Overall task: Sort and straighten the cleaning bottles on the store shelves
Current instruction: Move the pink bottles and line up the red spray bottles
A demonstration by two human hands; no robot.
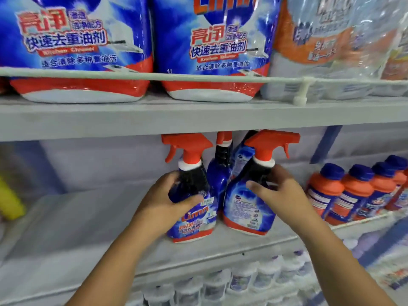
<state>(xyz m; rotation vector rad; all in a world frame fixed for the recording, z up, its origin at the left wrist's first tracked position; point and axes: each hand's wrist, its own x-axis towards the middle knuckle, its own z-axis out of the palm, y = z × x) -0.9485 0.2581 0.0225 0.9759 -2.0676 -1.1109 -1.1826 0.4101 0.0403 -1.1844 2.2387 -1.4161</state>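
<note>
Two blue spray bottles with red trigger heads stand on the middle shelf. My left hand is wrapped around the left spray bottle, whose front label faces me and whose nozzle points left. My right hand grips the right spray bottle at its shoulder; that bottle shows its back label, leans slightly right, and its nozzle points right. Behind them stand two more blue spray bottles, partly hidden.
Large blue refill jugs and plastic-wrapped packs fill the upper shelf behind a wire rail. Orange bottles with blue caps line the right of the middle shelf. A yellow bottle sits far left. White-capped bottles crowd the lower shelf.
</note>
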